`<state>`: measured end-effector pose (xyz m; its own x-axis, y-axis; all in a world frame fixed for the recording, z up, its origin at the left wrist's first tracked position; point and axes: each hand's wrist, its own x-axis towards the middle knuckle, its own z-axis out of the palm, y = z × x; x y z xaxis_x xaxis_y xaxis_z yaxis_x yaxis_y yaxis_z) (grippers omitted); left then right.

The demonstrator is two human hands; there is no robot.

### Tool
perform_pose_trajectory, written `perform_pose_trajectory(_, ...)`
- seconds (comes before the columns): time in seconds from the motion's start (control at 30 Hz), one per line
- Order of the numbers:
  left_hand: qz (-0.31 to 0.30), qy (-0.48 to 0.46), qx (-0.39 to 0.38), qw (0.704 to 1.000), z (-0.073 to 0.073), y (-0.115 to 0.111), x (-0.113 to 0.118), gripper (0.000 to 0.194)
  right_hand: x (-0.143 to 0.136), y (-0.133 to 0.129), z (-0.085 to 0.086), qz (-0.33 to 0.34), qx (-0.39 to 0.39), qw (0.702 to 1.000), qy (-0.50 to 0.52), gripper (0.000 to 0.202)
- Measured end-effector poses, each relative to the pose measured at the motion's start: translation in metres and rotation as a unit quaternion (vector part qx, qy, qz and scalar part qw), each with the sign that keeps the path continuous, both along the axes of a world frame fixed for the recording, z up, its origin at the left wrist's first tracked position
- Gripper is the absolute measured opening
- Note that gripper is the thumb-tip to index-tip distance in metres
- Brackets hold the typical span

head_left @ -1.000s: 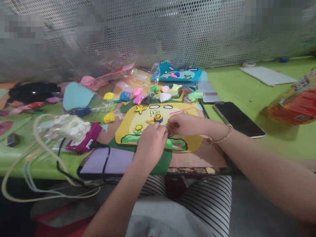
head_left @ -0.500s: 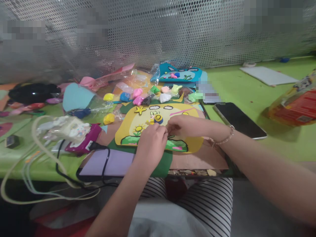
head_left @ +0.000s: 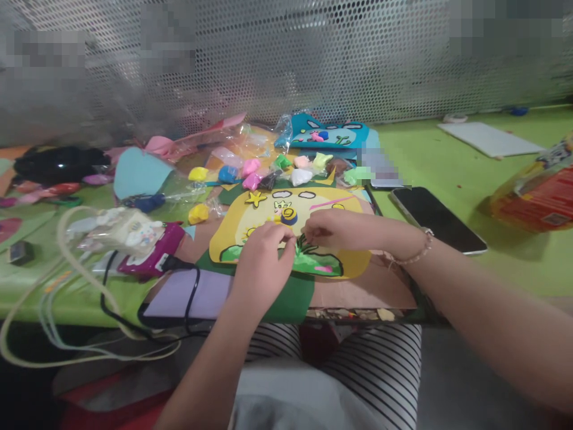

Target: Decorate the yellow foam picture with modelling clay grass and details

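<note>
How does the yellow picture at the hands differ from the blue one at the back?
Colour: the yellow picture has a yellow border around cream; the blue picture is darker blue around pale blue.
Place: the yellow picture lies nearer the wearer; the blue picture lies farther back.
Cover: the left hand and right hand partly hide the yellow picture; neither covers the blue picture.
Both show white, dark-outlined shapes near the top.

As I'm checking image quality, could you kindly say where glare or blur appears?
Head view: glints on the black bundle and clear plastic; head view: soft detail around the left hand and right hand; head view: pixelated blocks over the perforated screen.
</note>
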<state>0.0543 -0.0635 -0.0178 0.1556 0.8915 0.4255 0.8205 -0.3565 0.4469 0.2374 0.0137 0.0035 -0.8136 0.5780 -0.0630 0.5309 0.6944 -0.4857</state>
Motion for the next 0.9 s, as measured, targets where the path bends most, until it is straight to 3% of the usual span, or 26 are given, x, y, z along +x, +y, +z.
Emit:
perform_pose_trajectory(0.13,-0.016,0.038,0.015,0.999,-0.001,-0.008,-0.004,0.010,0.001,-0.004,0.007,-0.004,0.012,1.000,-0.004,0.014)
perform_pose_trajectory(0.47,-0.173,0.097,0.040,0.979,-0.006,-0.014,-0.005,0.013,0.005,-0.010,0.018,0.015,0.050,0.998,-0.038,0.028)
perform_pose_trajectory(0.67,-0.144,0.062,0.049,0.987,-0.013,-0.015,-0.006,0.014,0.002,-0.021,0.027,0.031,0.069,0.995,-0.059,0.025)
perform_pose_trajectory(0.9,-0.138,0.056,0.078,0.986,-0.014,-0.017,-0.005,0.013,0.001,-0.025,0.024,0.066,0.092,0.989,-0.095,0.024)
